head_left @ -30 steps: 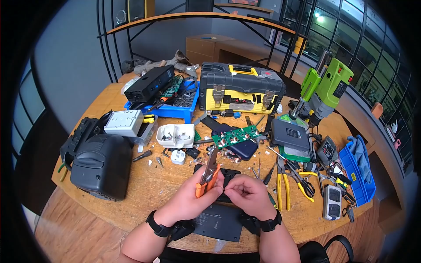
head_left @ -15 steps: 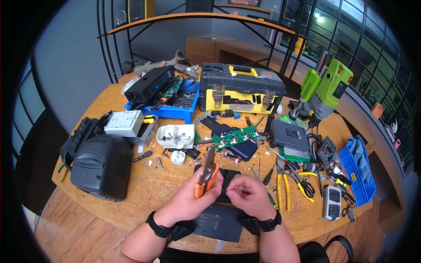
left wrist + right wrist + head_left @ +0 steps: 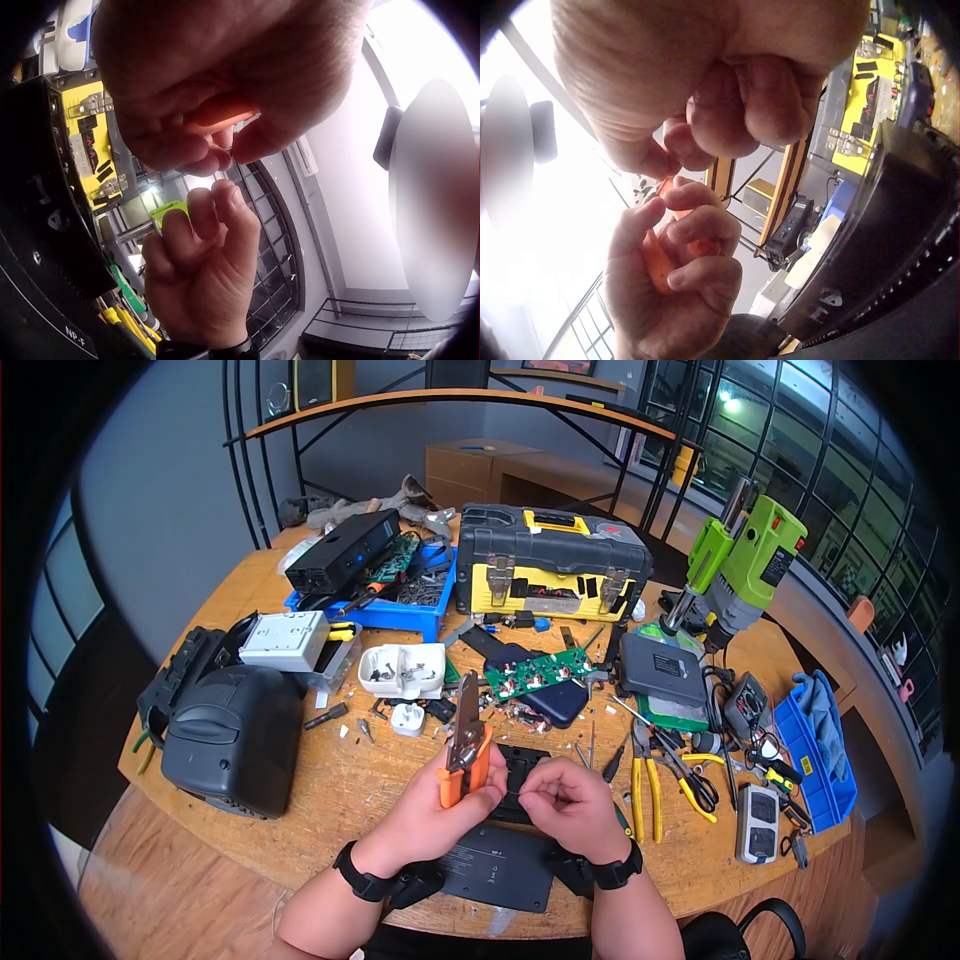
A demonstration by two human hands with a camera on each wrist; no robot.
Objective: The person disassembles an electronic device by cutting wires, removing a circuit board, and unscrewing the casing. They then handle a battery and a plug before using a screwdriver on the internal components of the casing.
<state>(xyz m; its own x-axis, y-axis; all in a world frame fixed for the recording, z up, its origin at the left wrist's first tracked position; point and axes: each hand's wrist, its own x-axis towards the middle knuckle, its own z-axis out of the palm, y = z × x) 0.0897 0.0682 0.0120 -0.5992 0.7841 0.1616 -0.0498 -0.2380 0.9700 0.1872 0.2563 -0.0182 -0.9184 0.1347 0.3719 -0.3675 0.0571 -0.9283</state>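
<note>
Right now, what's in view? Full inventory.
Table: 1, brown, foreground
Snips: 1, orange-handled, front middle
Panel: 1, black, front edge
Toolbox: 1, black and yellow, back middle
Tray: 1, blue, back left
Black box: 1, black, over tray
White box: 1, white, left
Case: 1, black, far left
Dish: 1, white, left of centre
Circuit board: 1, green, centre
Grey box: 1, grey, right of centre
Drill: 1, green and grey, back right
Pliers: at least 2, yellow-handled, right
Bin: 1, blue, far right
Shelf: 1, black and brown, background
Small tools, scraps: uncountable, mixed, across table
Wristbands: 2, black, on wrists
Left grip: 1, bare, around snips
Right grip: 1, bare, beside left grip, curled
</note>
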